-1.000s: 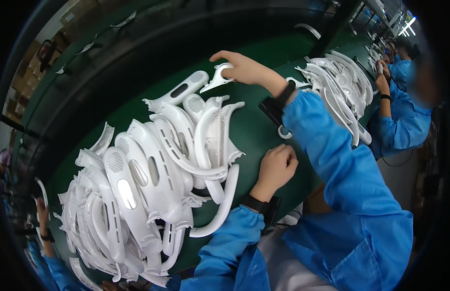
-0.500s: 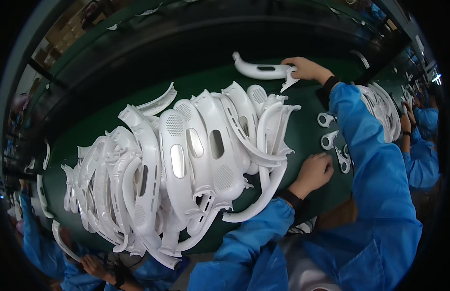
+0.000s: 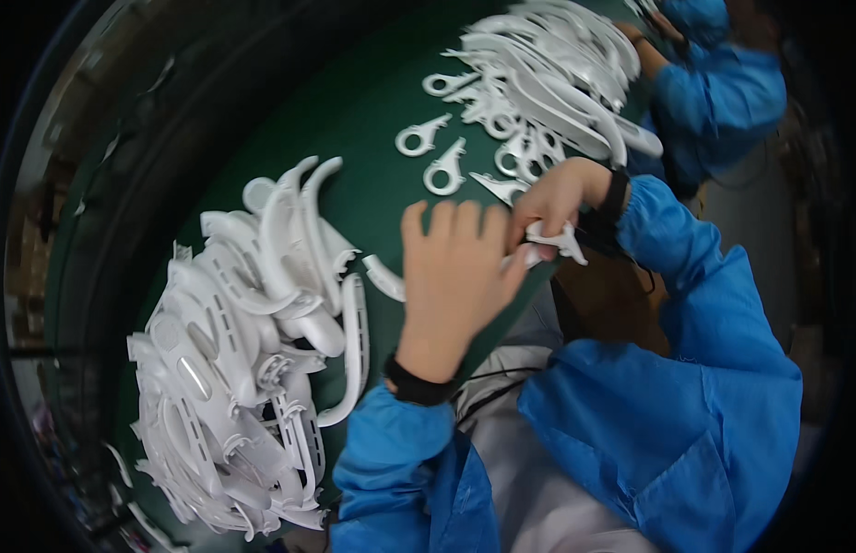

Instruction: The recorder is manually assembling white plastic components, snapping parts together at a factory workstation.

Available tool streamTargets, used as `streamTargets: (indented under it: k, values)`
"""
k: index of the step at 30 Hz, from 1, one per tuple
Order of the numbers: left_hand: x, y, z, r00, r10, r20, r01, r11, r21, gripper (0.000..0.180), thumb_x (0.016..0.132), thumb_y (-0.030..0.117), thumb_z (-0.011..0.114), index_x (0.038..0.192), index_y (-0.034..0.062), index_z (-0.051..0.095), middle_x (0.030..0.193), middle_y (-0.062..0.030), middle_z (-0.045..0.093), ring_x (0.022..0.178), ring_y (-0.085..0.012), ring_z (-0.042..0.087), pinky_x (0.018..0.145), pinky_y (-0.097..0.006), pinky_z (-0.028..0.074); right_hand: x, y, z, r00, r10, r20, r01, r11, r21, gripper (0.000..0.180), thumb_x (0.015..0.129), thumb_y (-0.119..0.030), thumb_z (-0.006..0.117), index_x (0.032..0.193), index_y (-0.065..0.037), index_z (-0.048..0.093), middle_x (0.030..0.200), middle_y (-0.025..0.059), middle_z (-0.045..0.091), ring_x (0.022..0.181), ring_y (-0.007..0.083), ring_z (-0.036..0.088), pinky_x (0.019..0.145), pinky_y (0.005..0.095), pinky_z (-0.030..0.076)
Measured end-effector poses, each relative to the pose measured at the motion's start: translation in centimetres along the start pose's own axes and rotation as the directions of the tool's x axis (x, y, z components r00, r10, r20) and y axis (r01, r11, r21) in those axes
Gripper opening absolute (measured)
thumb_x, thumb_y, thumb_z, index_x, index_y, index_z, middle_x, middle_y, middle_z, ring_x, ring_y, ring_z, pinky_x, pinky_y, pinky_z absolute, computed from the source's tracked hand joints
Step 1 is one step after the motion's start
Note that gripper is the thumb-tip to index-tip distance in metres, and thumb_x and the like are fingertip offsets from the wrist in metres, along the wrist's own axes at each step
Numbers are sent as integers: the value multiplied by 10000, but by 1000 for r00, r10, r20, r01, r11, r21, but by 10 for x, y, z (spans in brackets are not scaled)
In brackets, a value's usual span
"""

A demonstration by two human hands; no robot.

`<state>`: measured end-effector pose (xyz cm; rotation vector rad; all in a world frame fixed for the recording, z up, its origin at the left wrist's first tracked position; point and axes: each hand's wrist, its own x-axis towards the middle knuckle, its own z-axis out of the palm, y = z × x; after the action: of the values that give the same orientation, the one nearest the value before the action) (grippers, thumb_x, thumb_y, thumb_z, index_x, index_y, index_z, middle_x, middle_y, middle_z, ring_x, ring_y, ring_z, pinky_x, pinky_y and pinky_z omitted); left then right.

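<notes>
- The big pile (image 3: 230, 336) of white curved shells lies on the green desk (image 3: 354, 120), and everything below is placed from it.
- Right of the big pile, the right hand (image 3: 555, 207) pinches a small white piece (image 3: 561, 241) between thumb and fingers.
- The left hand (image 3: 460, 272) is between the big pile and the right hand, back upward, its four fingers stretched out and slightly apart; its thumb points at the small white piece. Its underside is hidden, so I cannot tell whether it grips anything.
- Just right of the big pile, a curved strip (image 3: 383, 278) pokes out beside the left hand.
- Up and to the right of the big pile, two loose white rings with pointed tails (image 3: 444, 172) lie apart, near a cluster of similar rings (image 3: 531, 152).
- Farther from the big pile, beyond those rings, is a second pile (image 3: 561, 83) of white shells, with a co-worker's blue sleeve (image 3: 723, 101) to its right.
</notes>
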<state>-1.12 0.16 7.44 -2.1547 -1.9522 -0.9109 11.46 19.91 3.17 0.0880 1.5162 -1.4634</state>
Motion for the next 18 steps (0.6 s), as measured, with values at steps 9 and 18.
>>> streamTargets:
  k: [9,18]
  values:
    - [-26,-15,22,932,83,354,-119,990,82,54,780,103,592,815,82,627,694,-90,586,668,-269,600,675,-372,437,0,14,34,846,-179,-503,337,909,244,355,802,-60,538,1144,-11,620,622,-3,526,434,29,423,356,195,279]
    - [-28,-19,42,912,-389,131,410,879,-242,258,753,15,626,1006,52,653,827,-119,660,826,-280,638,842,-383,424,9,32,58,667,-90,-739,294,944,151,232,896,-265,613,848,-38,600,606,-22,519,489,61,451,446,231,353]
